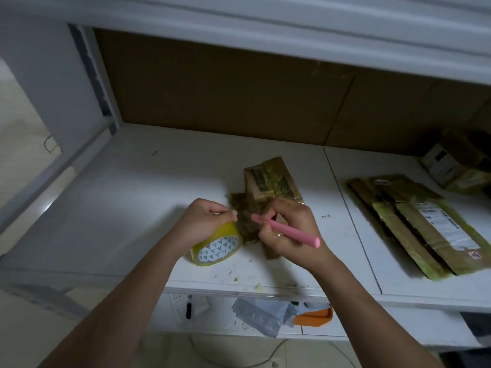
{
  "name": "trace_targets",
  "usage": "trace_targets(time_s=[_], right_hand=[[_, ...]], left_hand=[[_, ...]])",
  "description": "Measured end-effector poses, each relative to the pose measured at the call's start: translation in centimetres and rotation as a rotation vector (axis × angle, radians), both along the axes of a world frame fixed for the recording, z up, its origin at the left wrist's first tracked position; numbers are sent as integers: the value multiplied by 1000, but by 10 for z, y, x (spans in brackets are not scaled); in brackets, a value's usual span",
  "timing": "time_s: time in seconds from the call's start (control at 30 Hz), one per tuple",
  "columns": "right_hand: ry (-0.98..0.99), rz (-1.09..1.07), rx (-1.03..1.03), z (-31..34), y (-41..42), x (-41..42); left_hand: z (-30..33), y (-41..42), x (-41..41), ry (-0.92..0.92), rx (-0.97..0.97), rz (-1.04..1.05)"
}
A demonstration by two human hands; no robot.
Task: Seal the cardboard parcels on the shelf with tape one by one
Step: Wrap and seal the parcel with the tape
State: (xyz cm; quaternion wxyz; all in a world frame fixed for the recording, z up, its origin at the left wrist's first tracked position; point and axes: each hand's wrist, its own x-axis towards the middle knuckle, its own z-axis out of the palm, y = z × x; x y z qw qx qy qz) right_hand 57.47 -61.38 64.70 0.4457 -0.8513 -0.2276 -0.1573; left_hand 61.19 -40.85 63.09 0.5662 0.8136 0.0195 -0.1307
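While hands grip: one tape roll [216,247] (yellowish), one pink cutter [287,231].

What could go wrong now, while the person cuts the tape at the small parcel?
1. The pink cutter in the right hand points toward the left hand fingers, which pinch the tape strip; a slip may cut them.
2. The stretched strip may fold and stick to itself.
3. Nothing pins the small parcel; it may shift.
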Motion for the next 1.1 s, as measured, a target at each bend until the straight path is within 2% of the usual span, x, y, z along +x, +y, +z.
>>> trace_targets(time_s=[0.17, 0.23, 0.4, 0.53, 0.63, 0.77, 1.0, 1.1], right_hand=[[-43, 26, -137, 0, -3, 5], [-4, 15, -117, 1, -6, 6], [189, 42, 345, 2, -12, 2], [232, 59, 412, 6, -7, 4], [212, 53, 329, 4, -2, 4], [126, -81, 166, 0, 3, 4], [84, -40, -136, -3, 1, 6], [126, -42, -3, 1, -2, 4]], left_hand=[[2, -6, 5, 5, 51, -30], [3, -7, 7, 13, 66, -42], [5, -5, 9, 21, 72, -65], [4, -3, 10, 38, 51, -54], [3, 0, 12, 48, 33, -42], [1, 0, 12, 49, 30, -33], [-1, 1, 13, 53, 44, -40], [-1, 1, 14, 46, 44, -64]])
